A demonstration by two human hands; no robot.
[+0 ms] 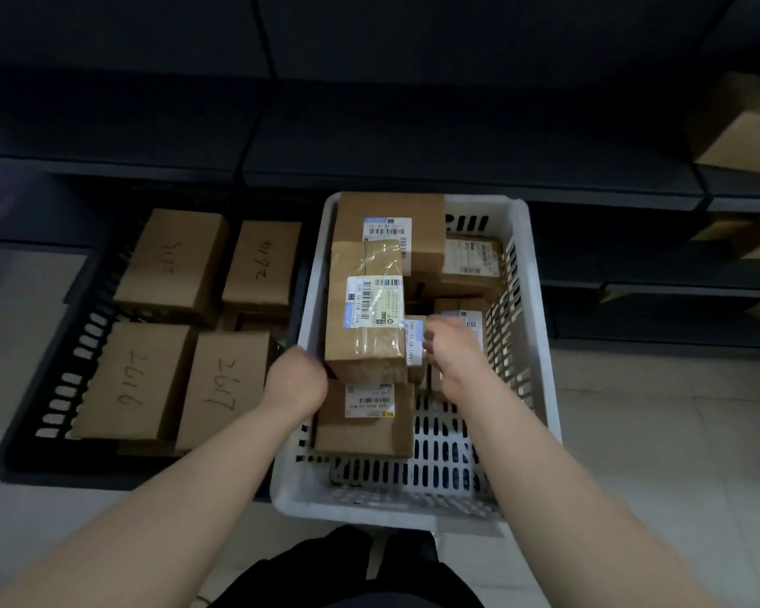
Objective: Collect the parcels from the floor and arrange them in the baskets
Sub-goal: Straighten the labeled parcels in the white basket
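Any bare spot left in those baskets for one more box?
Yes: the white basket has bare slotted bottom in its near right corner, bordered by front wall, right wall and the lowest labelled box. Its far half is stacked full. Four numbered boxes crowd the black basket.

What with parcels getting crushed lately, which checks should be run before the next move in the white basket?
1. Hold of the left hand on the tall taped brown cardboard parcel: hand at its near-left corner, fingers hidden. Cannot tell.
2. Hold of the right hand on the small white-labelled cardboard parcel: blurred. Cannot tell.
3. Tall parcel settled: it seems raised above the flat brown labelled parcel. Not ok.
4. Room in the white slotted plastic basket: bare floor at near right. Ok.
5. Black slotted plastic basket: four numbered brown boxes lie flat. Ok.
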